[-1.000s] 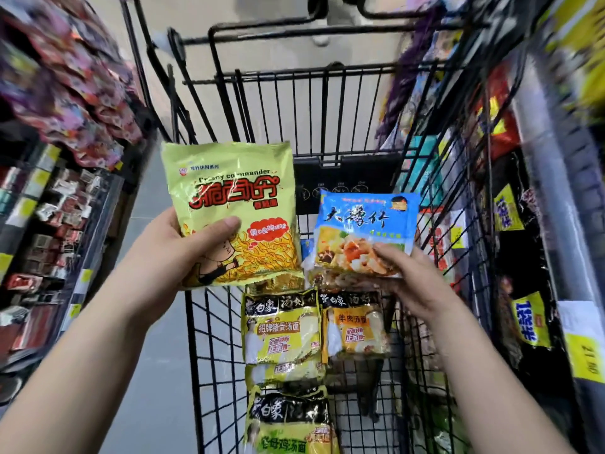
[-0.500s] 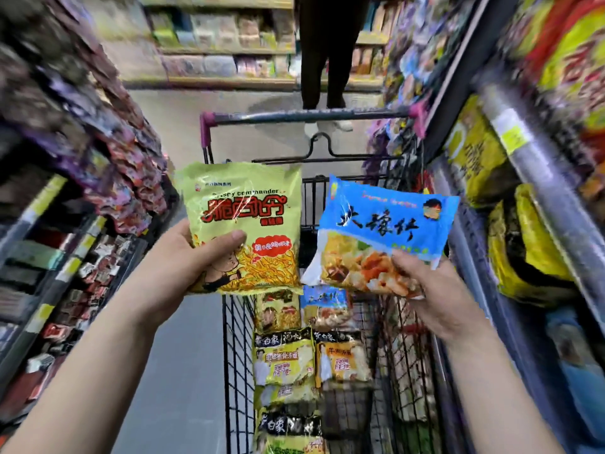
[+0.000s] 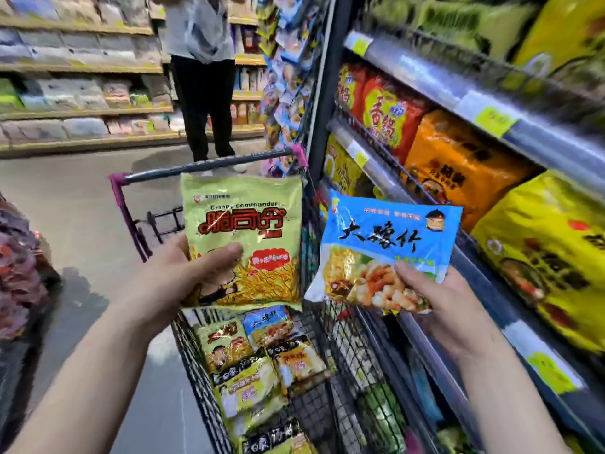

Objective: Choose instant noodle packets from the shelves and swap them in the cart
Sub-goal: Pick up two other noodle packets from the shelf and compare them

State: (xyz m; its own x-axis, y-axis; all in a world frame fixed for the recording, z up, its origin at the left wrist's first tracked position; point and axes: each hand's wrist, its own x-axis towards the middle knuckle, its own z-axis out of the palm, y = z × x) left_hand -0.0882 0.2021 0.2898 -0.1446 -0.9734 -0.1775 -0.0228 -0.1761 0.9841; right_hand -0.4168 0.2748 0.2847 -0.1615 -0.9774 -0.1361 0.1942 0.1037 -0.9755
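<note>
Two packets up over the cart, one in each hand

The green packet (image 3: 242, 244) is in the left hand (image 3: 183, 276), thumb curled over its front. The blue packet (image 3: 386, 253) is gripped by its lower edge in the right hand (image 3: 438, 303). Both are higher above the cart (image 3: 196, 371) than a second ago, and the blue one has drifted toward the right shelf (image 3: 491, 119). My guess is it's being swapped back there. More packets (image 3: 262, 365) lie in the cart.

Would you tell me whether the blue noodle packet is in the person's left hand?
No, the right hand grips the blue packet, while the left hand holds the green packet.
</note>
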